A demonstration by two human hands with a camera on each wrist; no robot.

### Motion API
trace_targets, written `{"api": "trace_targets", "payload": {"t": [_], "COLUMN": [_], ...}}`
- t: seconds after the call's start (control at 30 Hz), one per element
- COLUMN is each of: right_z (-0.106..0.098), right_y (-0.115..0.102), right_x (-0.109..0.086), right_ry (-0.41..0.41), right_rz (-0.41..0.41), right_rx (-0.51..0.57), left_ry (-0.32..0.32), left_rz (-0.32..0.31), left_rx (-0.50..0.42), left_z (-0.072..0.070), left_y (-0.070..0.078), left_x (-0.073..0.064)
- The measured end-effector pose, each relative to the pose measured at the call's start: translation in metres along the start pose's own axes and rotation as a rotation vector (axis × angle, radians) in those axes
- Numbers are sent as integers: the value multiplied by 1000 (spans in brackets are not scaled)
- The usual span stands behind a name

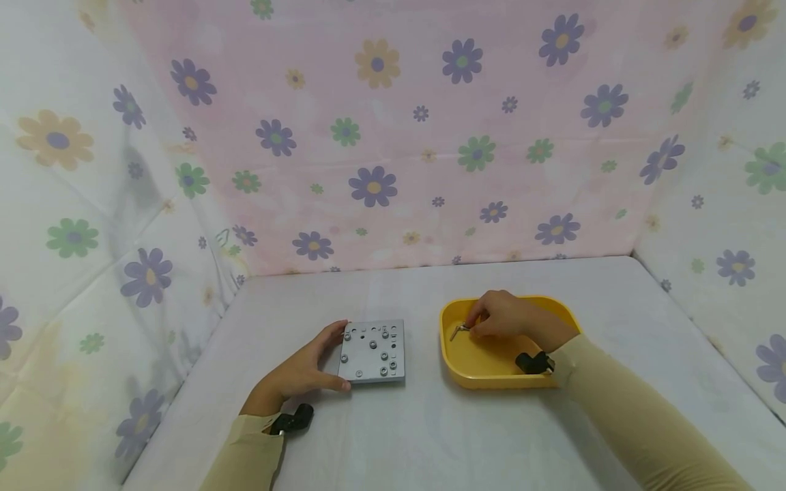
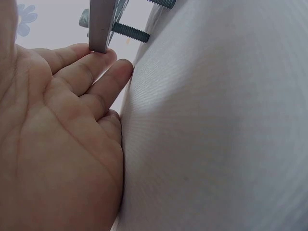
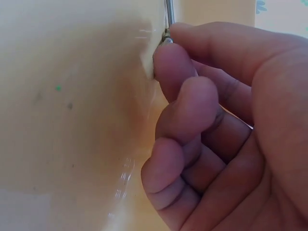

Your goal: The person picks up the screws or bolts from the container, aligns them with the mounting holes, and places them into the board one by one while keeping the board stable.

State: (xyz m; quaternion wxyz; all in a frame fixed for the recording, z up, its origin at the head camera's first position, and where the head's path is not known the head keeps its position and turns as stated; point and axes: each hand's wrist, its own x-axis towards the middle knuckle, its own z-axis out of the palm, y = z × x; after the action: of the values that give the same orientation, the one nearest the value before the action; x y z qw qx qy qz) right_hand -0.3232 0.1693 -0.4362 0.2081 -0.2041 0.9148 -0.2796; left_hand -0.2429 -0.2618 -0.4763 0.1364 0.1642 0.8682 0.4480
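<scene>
A square silver-grey metal plate [image 1: 362,358] with holes and several socket-head bolts [image 1: 372,345] sits left of the middle of the table. My left hand [image 1: 301,372] holds it by its left side, thumb at the near corner and fingers at the far one. In the left wrist view the fingertips touch the plate's edge [image 2: 102,29], and a threaded bolt shank [image 2: 132,32] sticks out beneath. Inside the yellow tray [image 1: 491,382], my right hand [image 1: 506,317] pinches a thin shiny metal piece [image 3: 170,14] between thumb and index finger. Fingertips partly hide it, so its exact kind is unclear.
A white cloth-covered table [image 1: 393,436] carries the plate and the tray, with a strip of tabletop between them. Flower-patterned cloth [image 1: 393,136] hangs at the back and both sides. A small black device [image 1: 295,417] is worn on each wrist.
</scene>
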Motion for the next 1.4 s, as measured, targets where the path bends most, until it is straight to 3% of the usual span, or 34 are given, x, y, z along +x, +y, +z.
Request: {"api": "trace_targets", "payload": {"t": [0.17,0.47,0.73,1.4], "right_z": [3,6,9,12], "right_y": [-3,-11,-15,-18], "right_x": [2,5,10,11], "right_ry": [-16,-18,-31,-13], "right_rz": [13,-48,-47,-130], "right_rx": [3,-22,-27,-78], "left_ry": [-5,0,1,-7], "left_rz": [2,8,15,13], "left_rx": [-10,2,0,-1], "left_z": [0,0,0,0], "left_y": [0,-1,-2,1], "left_x": [0,0,1,-1]}}
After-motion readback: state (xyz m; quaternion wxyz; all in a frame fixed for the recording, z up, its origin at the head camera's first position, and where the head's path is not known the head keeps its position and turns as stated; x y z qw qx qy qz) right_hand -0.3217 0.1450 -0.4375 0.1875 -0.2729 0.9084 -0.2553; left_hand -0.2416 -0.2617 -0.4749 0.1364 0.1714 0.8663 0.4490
